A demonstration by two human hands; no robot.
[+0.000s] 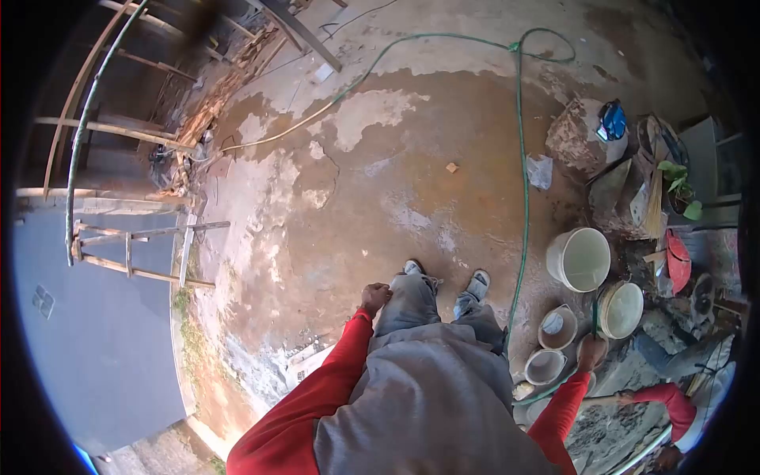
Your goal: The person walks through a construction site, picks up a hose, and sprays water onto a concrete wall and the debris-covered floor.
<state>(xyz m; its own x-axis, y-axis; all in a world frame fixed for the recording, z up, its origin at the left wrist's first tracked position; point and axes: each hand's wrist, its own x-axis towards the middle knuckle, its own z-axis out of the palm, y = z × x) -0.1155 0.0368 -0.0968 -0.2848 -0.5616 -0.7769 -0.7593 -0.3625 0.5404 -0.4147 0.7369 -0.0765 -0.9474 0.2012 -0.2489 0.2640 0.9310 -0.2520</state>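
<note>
My left hand (376, 298) is closed in a loose fist beside my left thigh, and nothing shows sticking out of it. Out to the right, my right hand (590, 353) is wrapped round a green hose (594, 317), whose short end juts past the fingers. Around that hand stand several pails: a large white bucket (579, 260), a second light bucket (621, 310) and two smaller pails, one higher (557, 327) and one lower (545, 366). Part of another container shows under my right hand.
A co-worker's hand (625, 397) grips a wooden handle (599, 401) by a grey heap (598, 439) at lower right. The long hose (523, 174) crosses the wet concrete ground (380, 198). A boulder (582, 138) lies upper right; wooden poles (134, 134) stand left.
</note>
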